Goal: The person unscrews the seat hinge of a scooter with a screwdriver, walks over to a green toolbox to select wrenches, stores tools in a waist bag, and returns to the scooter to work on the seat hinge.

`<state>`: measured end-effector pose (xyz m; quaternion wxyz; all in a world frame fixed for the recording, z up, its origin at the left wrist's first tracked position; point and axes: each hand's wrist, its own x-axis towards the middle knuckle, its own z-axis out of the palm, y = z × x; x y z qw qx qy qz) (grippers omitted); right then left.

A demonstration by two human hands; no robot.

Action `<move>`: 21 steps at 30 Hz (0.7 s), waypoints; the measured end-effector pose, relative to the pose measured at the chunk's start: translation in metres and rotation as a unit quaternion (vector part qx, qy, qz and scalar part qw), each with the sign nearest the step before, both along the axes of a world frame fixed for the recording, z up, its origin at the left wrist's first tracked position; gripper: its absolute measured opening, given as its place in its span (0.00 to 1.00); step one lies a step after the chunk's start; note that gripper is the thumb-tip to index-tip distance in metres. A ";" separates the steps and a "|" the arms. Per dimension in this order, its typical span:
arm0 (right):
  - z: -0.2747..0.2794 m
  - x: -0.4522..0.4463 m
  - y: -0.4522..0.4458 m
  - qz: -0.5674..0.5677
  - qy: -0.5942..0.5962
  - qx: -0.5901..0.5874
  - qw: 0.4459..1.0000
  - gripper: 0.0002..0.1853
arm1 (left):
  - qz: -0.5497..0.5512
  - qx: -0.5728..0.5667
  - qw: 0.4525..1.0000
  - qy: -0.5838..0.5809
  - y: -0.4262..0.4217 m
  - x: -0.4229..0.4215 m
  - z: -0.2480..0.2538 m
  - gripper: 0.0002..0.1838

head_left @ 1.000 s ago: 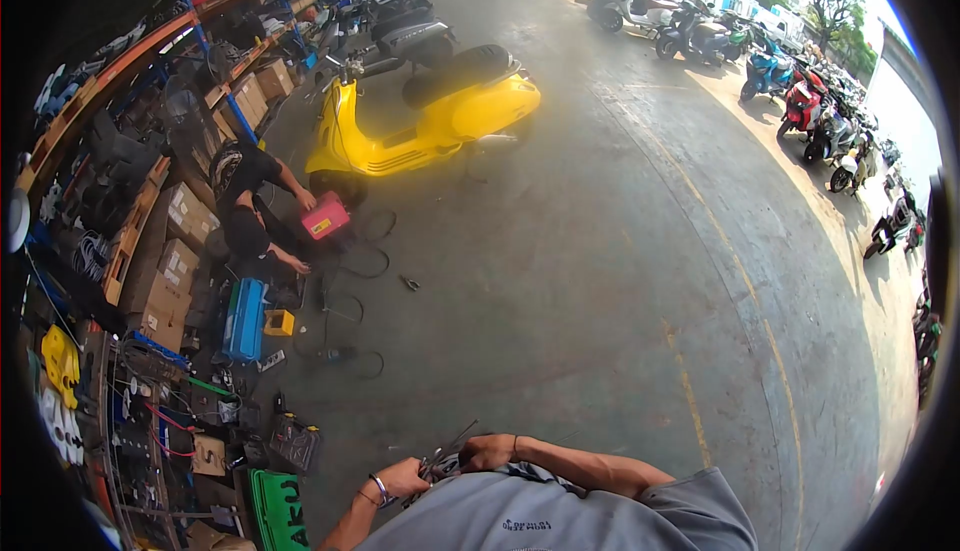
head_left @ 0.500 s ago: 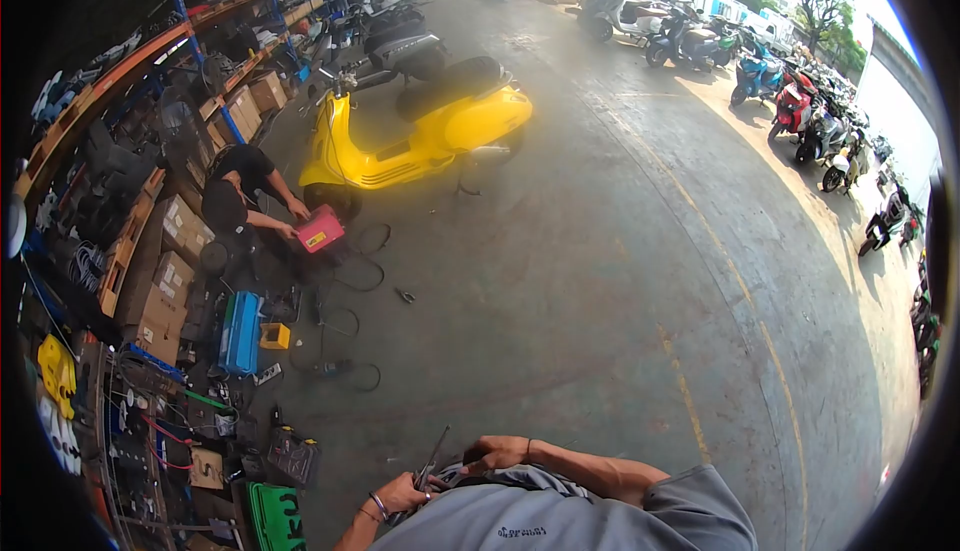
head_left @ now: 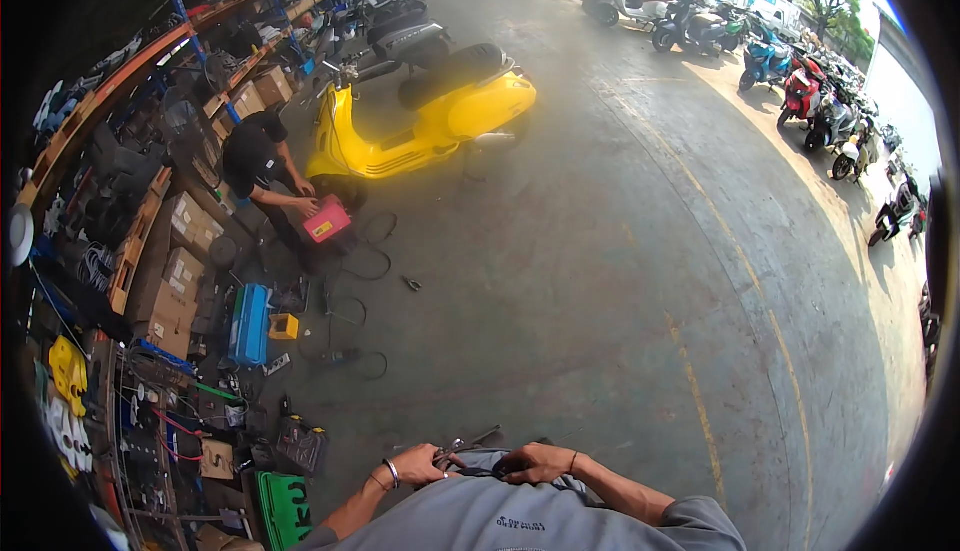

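My left hand [head_left: 418,464], with a metal band at its wrist, is at my waist at the bottom of the view. Its fingers are closed on a thin dark tool [head_left: 480,439] whose exact kind I cannot tell. Beside it, my right hand [head_left: 545,462] is curled at the front of my grey shirt [head_left: 500,516]. Its fingers are bent against dark material there, and what they hold is hidden. Bunched grey cloth lies between and behind the hands.
A yellow scooter [head_left: 420,146] stands ahead. Left of it a person [head_left: 258,166] bends over a red case [head_left: 327,219]. Pliers [head_left: 411,283] and cables [head_left: 365,266] lie on the floor. A blue toolbox [head_left: 249,324], a green case [head_left: 284,506] and loaded shelves [head_left: 110,101] line the left.
My left hand has moved slightly up and right, and the tool has tipped from nearly upright to slanting right. My right hand has shifted right. The other person has raised their upper body.
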<state>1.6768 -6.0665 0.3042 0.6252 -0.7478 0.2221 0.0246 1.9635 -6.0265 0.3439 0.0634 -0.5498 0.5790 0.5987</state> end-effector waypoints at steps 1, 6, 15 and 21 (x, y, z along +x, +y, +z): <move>-0.016 -0.002 0.007 -0.020 -0.024 0.000 1.000 0.24 | -0.047 -0.029 0.998 -0.016 -0.003 -0.003 -0.013 0.31; -0.025 -0.017 0.006 -0.079 -0.021 0.060 0.995 0.23 | -0.144 -0.069 0.986 -0.045 -0.016 -0.029 -0.031 0.31; -0.045 -0.015 0.004 -0.140 -0.063 -0.083 0.985 0.18 | -0.188 -0.135 0.958 -0.169 -0.010 -0.045 -0.030 0.25; -0.059 -0.185 0.032 -0.456 0.145 -0.083 0.874 0.18 | 0.129 -0.086 0.988 -0.015 -0.050 -0.063 -0.084 0.23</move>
